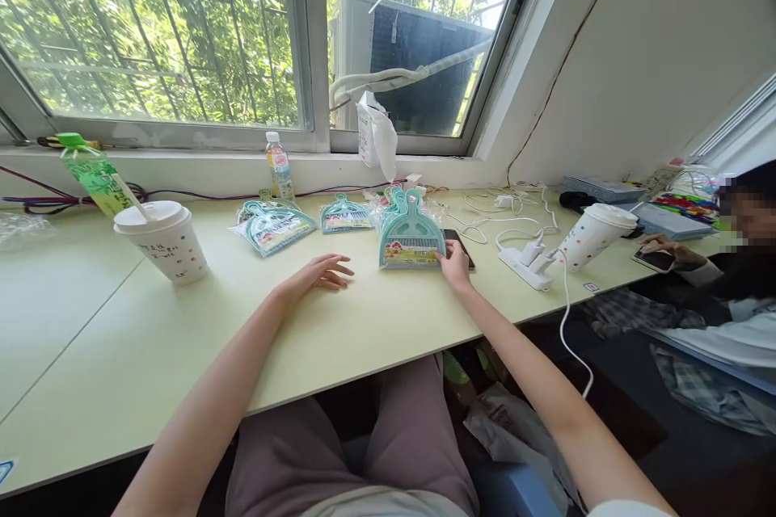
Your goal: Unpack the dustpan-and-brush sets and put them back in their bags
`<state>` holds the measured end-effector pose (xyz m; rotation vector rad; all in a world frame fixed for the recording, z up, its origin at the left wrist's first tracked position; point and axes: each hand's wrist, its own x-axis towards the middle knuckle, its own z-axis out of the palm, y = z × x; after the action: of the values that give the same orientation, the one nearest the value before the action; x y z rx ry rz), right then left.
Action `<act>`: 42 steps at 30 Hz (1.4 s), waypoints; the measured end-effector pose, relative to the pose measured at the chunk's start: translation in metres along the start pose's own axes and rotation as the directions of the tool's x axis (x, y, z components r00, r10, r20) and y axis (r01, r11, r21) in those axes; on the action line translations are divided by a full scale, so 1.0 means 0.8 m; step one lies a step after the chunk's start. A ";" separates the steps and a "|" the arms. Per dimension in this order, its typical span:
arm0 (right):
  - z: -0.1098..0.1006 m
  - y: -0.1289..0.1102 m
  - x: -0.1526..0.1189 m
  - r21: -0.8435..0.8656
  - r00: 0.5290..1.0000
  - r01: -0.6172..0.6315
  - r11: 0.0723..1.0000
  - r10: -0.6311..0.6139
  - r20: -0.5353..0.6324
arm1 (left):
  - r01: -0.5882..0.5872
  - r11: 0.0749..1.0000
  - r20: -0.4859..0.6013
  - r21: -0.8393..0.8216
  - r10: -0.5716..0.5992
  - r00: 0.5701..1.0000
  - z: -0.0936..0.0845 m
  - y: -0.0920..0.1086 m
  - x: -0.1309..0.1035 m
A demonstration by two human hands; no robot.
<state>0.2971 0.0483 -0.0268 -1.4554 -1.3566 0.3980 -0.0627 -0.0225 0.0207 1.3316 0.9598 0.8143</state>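
Note:
My right hand [454, 264] grips the lower right edge of a mint-green mini dustpan and brush set [412, 236], with the thumb over its front. The set stands upright on the table and has a printed label. More sets in clear plastic are bunched behind it, partly hidden. My left hand [319, 273] lies on the table with its fingers stretched out, holding nothing. Beyond it are a wrapped pile of dustpan sets [276, 228] and another dustpan set [345, 214]. A dark phone [461, 249] lies partly under my right hand.
A paper cup [163, 242] and a green-capped bottle [90, 174] stand at left. At right are a power strip [526, 266], white cables and a tilted paper cup [597, 236]. A small bottle [279, 166] stands by the window. A person's hand [672, 250] holds a phone at far right.

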 end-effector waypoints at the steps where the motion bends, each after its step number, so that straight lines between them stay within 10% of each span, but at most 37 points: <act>1: 0.009 -0.002 0.006 -0.023 1.000 0.014 1.000 -0.014 -0.024 | -0.001 1.000 0.000 0.004 0.001 1.000 0.000 0.000 -0.001; 13: 0.067 -0.024 0.032 -0.292 0.953 0.129 0.948 -0.200 -0.228 | 0.017 0.999 -0.013 0.038 -0.016 1.000 0.002 0.001 0.001; 21: 0.076 -0.050 -0.004 -0.371 0.807 0.575 0.729 -0.432 0.402 | 0.030 0.998 -0.020 0.061 -0.029 0.999 0.002 -0.002 0.004; 32: 0.074 -0.042 0.001 -0.319 0.618 0.774 0.547 -0.544 0.567 | 0.036 0.997 -0.003 0.072 -0.036 0.999 0.001 -0.003 0.003; 38: 0.086 -0.019 0.031 -0.350 0.653 0.733 0.583 -0.459 0.602 | 0.016 0.997 -0.045 0.074 -0.012 0.999 0.005 -0.006 0.008; 42: 0.091 -0.009 0.053 -0.381 0.672 0.720 0.581 -0.446 0.591 | -0.068 0.909 -0.367 0.412 0.234 0.900 -0.018 -0.010 0.014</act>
<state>0.2479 0.1167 -0.0320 -1.2826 -2.4178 -0.2105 -0.0715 -0.0073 0.0116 1.6313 1.4185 1.0934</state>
